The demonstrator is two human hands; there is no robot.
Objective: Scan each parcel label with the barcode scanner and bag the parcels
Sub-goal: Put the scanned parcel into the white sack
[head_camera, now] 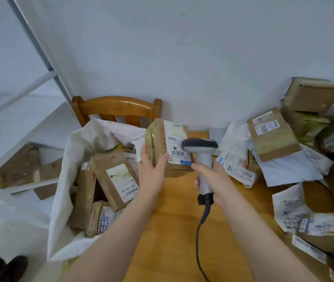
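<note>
Left hand [151, 171] grips taped cardboard parcel [160, 137], right hand [215, 176] the grey scanner [199, 145], crumpled white sack [68, 159] at nine o'clock

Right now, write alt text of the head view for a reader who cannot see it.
A person's left hand holds a brown parcel upright while the right hand aims a grey barcode scanner at its label, above a wooden table. A white sack of parcels stands open at the left; more parcels lie heaped at the right.
</note>
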